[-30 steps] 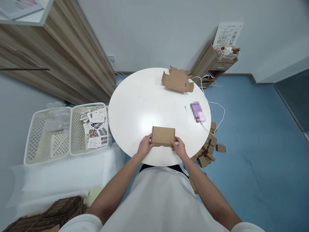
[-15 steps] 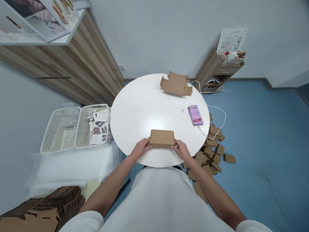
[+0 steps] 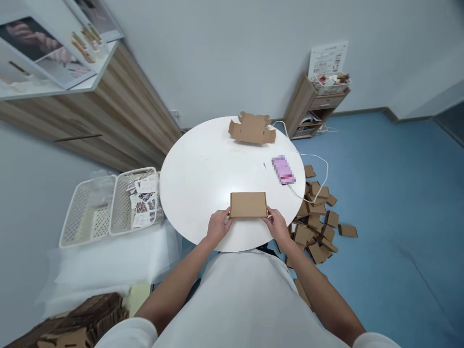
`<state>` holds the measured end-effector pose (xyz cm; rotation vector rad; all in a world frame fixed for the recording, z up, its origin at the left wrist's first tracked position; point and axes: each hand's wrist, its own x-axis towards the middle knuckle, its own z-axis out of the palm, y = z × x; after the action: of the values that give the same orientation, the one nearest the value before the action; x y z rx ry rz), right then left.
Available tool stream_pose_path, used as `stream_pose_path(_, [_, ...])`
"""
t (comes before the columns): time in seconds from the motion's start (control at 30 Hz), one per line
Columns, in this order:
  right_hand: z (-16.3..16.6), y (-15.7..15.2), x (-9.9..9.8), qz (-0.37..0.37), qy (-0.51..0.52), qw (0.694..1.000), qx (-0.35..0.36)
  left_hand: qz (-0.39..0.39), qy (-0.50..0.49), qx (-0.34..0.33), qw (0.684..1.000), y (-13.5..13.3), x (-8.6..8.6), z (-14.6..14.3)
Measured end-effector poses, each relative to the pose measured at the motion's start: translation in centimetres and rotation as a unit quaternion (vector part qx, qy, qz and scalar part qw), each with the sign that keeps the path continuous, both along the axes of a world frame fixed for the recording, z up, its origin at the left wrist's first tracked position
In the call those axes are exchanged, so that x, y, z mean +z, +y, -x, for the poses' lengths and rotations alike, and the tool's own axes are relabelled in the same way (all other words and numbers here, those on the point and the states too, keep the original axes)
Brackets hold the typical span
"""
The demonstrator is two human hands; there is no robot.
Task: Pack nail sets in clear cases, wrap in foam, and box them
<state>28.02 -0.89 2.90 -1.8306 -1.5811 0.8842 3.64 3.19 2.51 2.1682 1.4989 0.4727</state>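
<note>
A closed flat brown cardboard box (image 3: pixel 248 205) is at the near edge of the white oval table (image 3: pixel 195 179). My left hand (image 3: pixel 218 226) grips its left end near the front corner, fingers bent round the side. On the opposite end, my right hand (image 3: pixel 276 224) holds the front right corner between thumb and fingers. Whether the box rests on the tabletop or is slightly raised, I cannot tell. An unfolded cardboard box (image 3: pixel 252 128) with its flaps up lies at the table's far side.
A blurred purple phone-like object (image 3: pixel 283 170) with a white cable (image 3: pixel 319 157) lies at the table's right. Many small boxes (image 3: pixel 315 227) are heaped on the floor there. To the left stand white baskets (image 3: pixel 113 205), one with packets, and stacked flat cardboard (image 3: pixel 83 319).
My view has turned slightly, so the table and shelf shift left in the picture. Both hands still hold the closed box, which has shifted a little to the right over the table.
</note>
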Motion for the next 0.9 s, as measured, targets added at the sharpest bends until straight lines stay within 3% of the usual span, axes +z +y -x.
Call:
stream_pose_path(0.13, [-3.5,-2.8,0.2,0.006,-0.01,0.997,-0.082,0.037,0.026,-0.031,0.998,0.1,0.8,-4.8])
stream_pose_path(0.27, [-7.9,-6.8,0.0,0.019,0.017,0.982,-0.189,0.076,0.039,-0.091,0.992,-0.2,0.9,-11.6])
stream_pose_path(0.4, [-12.5,-10.6,-0.7,0.024,0.067,0.948,-0.31,0.118,0.012,-0.144,0.982,-1.5,-0.1,-19.1])
stream_pose_path(0.57, [-18.3,-13.2,-1.6,0.037,0.127,0.888,-0.44,0.24,-0.083,-0.163,0.953,-3.1,-2.2,-27.4])
stream_pose_path(0.73, [-22.4,-13.8,-3.3,0.042,0.136,0.861,-0.488,0.316,-0.135,-0.174,0.923,-3.0,-3.2,-33.7])
stream_pose_path(0.9, [-23.4,-14.9,-6.3,0.038,0.049,0.856,-0.513,0.289,-0.103,-0.279,0.91,-3.1,-2.9,-37.0])
